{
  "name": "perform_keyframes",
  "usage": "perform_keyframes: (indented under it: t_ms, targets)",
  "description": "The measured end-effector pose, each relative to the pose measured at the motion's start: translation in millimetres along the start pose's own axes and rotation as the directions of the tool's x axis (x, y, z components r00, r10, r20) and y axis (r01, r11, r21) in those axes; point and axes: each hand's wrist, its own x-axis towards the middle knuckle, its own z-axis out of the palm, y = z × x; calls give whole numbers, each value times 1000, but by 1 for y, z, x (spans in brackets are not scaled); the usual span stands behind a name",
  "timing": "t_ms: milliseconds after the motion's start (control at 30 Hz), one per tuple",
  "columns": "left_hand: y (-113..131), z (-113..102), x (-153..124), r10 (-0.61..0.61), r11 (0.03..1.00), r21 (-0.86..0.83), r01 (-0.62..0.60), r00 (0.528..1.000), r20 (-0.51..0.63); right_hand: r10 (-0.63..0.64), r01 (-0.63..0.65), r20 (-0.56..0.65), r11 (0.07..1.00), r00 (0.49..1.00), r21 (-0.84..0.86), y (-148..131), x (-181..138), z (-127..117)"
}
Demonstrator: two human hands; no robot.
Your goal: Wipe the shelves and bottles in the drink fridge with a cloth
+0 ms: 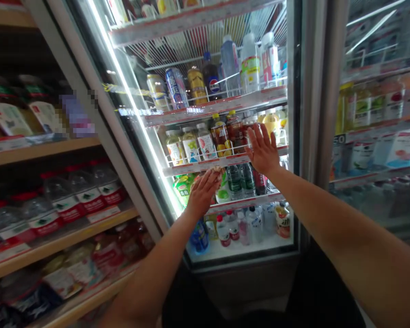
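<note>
My right hand lies flat with fingers spread against the glass door of a lit drinks fridge, level with a shelf of tea and juice bottles. My left hand is lower and to the left. Its fingers are stretched out against the same glass, in front of green-labelled bottles. A small pale crumpled thing shows at its fingertips; I cannot make out what it is. Both forearms reach up from the bottom of the view.
Inside the fridge are wire shelves with cans, a cola bottle, water bottles and small bottles on the bottom shelf. Wooden shelves with bottled water stand at the left. A second fridge door is at the right.
</note>
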Motion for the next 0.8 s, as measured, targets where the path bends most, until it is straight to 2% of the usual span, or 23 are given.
perform_keyframes:
  t_ms: [67,200,333,533,733,800]
  targets:
    - [-1,0,-6,-13,1000,15,13,1000,-18,1,-1,-4,1000,1000,2,-1,-1,0]
    - [-5,0,-19,-133,990,43,136,988,-75,5,-5,-12,1000,1000,10,-2,-2,-1]
    - [-15,-3,-31,-113,992,39,117,990,-86,7,-7,-19,1000,1000,7,-3,-2,-1]
    - [-36,-7,-37,-246,967,11,255,943,-223,7,-7,-21,1000,1000,-14,-2,-3,3]
    - [-24,-6,-48,-158,986,35,161,983,-93,10,-10,-38,1000,999,-11,-2,-5,4]
    - [-24,-8,-47,-160,984,58,167,982,-101,6,-7,-34,1000,999,-10,-3,-5,4]
